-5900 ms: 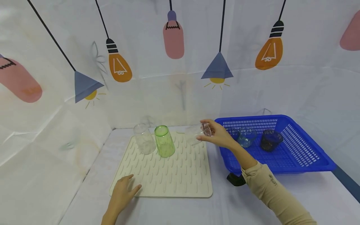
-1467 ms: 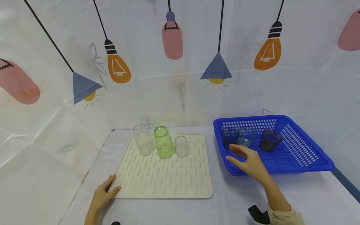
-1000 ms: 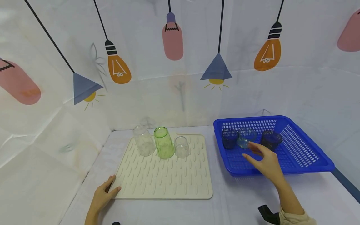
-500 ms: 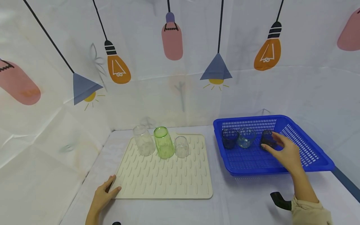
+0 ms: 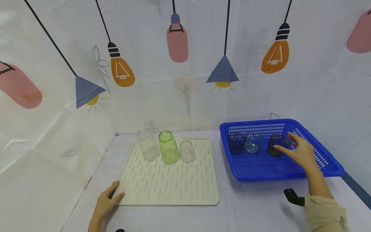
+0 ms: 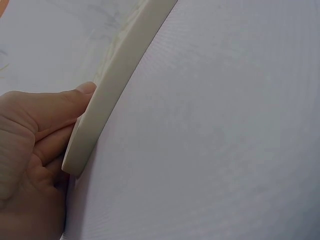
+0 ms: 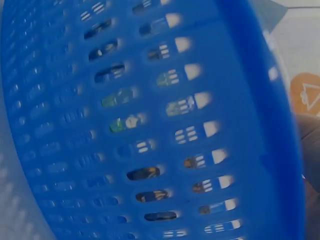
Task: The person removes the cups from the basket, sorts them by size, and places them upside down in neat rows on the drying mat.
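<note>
My left hand [image 5: 105,200] holds the near left corner of a cream drying mat [image 5: 171,190]. The left wrist view shows its thumb [image 6: 86,89] on the mat's edge. On the mat stand a tall clear glass [image 5: 148,146], a green glass [image 5: 168,148] and a short clear glass [image 5: 187,152]. My right hand [image 5: 302,151] reaches into the blue basket [image 5: 278,176], thumb and fingers spread around the right side of a dark glass [image 5: 276,146]. Whether they touch it is unclear. Left of it sit a light-blue glass cup [image 5: 253,143] and a dark-blue glass [image 5: 236,143].
The basket stands at the right of the white-covered table [image 5: 203,219]. Its slotted side [image 7: 150,100] fills most of the right wrist view. A white sheet [image 5: 185,103] with printed lamps hangs behind. A black curved piece [image 5: 294,197] sticks out by the right sleeve.
My right hand has set the short clear glass upright on the mat, then moved right over the basket to the dark glass. My left hand has moved onto the mat's corner.
</note>
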Motion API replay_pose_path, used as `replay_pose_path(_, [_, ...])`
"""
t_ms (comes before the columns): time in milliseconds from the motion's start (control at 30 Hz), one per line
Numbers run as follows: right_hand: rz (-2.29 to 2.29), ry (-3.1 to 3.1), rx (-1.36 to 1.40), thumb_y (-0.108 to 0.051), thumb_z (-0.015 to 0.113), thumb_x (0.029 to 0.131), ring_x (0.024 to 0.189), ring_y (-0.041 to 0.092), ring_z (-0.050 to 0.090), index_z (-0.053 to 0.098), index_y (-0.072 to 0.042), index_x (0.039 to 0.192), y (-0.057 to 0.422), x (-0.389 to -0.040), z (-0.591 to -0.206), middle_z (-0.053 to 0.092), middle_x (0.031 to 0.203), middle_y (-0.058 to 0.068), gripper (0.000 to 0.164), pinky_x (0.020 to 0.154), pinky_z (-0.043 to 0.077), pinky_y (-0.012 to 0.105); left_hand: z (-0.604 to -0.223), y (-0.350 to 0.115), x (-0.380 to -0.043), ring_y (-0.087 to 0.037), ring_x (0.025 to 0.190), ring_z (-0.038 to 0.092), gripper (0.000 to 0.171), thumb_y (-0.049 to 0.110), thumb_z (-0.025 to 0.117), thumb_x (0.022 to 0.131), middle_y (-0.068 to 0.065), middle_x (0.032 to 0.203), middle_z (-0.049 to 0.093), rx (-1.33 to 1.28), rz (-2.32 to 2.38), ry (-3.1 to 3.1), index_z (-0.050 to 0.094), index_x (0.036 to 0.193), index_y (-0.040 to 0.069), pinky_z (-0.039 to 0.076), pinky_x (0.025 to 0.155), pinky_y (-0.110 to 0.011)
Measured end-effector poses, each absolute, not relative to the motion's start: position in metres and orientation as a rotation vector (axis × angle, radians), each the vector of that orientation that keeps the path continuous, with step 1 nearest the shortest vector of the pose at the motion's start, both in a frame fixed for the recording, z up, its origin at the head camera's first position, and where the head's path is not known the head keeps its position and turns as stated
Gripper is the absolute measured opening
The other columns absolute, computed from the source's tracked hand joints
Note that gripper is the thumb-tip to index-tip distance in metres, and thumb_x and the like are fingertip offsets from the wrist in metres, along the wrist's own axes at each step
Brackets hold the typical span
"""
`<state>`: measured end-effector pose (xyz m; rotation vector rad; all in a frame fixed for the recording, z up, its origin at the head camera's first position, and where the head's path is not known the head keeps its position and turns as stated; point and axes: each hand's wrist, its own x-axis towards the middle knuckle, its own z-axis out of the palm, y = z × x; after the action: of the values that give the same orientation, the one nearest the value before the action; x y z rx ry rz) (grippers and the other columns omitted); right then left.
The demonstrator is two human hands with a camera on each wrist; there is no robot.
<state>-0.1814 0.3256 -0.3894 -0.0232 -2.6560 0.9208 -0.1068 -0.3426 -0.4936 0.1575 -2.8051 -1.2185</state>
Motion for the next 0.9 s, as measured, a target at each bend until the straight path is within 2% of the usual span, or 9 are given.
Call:
replay_pose_path(200, [0.865,-2.78,-0.032,-0.04,0.072,0.081,0.125,0.06,0.024,0.019,0.016,0.141,0.332,-0.19,-0.393,0.026,0.138,0.043,0.097,0.096,0.025,0.072,-0.494,-0.343,-0.107,-0.045,0.13,0.029,0.069,0.022,0.07,0.083,-0.031,0.14,0.031,0.156,-1.203,-2.81,0.04,0.134,-0.013,0.004,0.085,0.01])
replay_pose_path(333, [0.85,-2.835,0.017,-0.04,0.074,0.078,0.126,0.062,0.017,0.012,0.018,0.141,0.335,-0.196,-0.396,0.019,0.139,0.045,0.105,0.097,0.022,0.073,-0.494,-0.343,-0.107,-0.044,0.131,0.029,0.069,0.023,0.069,0.084,-0.03,0.14,0.03,0.168,-1.201,-2.82,0.039,0.135,-0.012,0.008,0.102,-0.001])
replay_pose_path(367, [0.855,-2.845,0.028,-0.04,0.074,0.078,0.127,0.062,0.016,0.011,0.019,0.141,0.336,-0.197,-0.397,0.018,0.139,0.046,0.106,0.097,0.021,0.073,-0.494,-0.343,-0.107,-0.044,0.131,0.029,0.069,0.023,0.069,0.084,-0.03,0.141,0.03,0.167,-1.202,-2.82,0.039,0.135,-0.012,0.008,0.103,-0.002])
replay_pose_path(467, [0.88,-2.88,0.034,-0.041,0.073,0.079,0.127,0.062,0.013,0.006,0.018,0.141,0.339,-0.199,-0.403,0.013,0.14,0.046,0.109,0.096,0.021,0.074,-0.493,-0.342,-0.106,-0.045,0.131,0.029,0.069,0.023,0.069,0.084,-0.031,0.14,0.03,0.151,-1.204,-2.817,0.039,0.135,-0.013,0.008,0.1,0.002])
replay_pose_path(567, [0.912,-2.902,0.019,-0.042,0.071,0.081,0.127,0.063,0.011,0.002,0.018,0.141,0.341,-0.2,-0.406,0.009,0.14,0.047,0.109,0.095,0.021,0.075,-0.493,-0.342,-0.107,-0.046,0.13,0.029,0.069,0.022,0.069,0.084,-0.032,0.14,0.03,0.135,-1.205,-2.81,0.039,0.135,-0.013,0.005,0.085,0.01])
replay_pose_path(900, [0.926,-2.982,0.034,-0.04,0.071,0.081,0.125,0.064,0.012,0.001,0.021,0.139,0.346,-0.21,-0.403,0.008,0.139,0.048,0.109,0.096,0.02,0.074,-0.494,-0.343,-0.107,-0.045,0.13,0.03,0.069,0.022,0.07,0.083,-0.031,0.14,0.031,0.142,-1.208,-2.8,0.039,0.134,-0.013,0.005,0.084,0.01])
